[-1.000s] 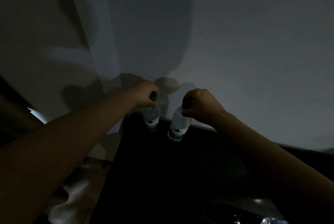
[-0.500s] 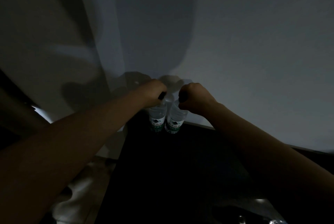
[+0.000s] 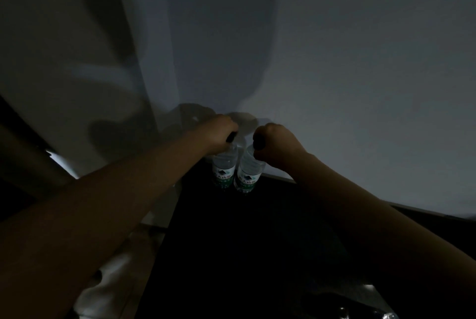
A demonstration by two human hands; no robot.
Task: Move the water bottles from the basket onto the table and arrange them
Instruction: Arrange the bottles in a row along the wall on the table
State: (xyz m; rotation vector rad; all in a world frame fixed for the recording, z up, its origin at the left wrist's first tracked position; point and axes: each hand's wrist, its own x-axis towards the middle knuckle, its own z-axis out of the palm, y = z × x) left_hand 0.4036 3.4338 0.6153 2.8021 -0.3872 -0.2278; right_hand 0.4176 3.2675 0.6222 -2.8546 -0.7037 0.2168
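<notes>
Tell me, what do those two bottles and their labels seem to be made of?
Left bottle and right bottle: apparently clear, glossy plastic, since the wall shows pale through their upper bodies. Their labels look like thin printed film or paper, white over green; the dim light leaves that open. The caps are dark, probably plastic, mostly hidden under the left hand and right hand.

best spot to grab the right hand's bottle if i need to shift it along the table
Take the right bottle at its cap and neck from above, as the right hand does now. It stands upright against the left bottle with the wall close behind, so its sides are crowded and only the top is free.
</notes>
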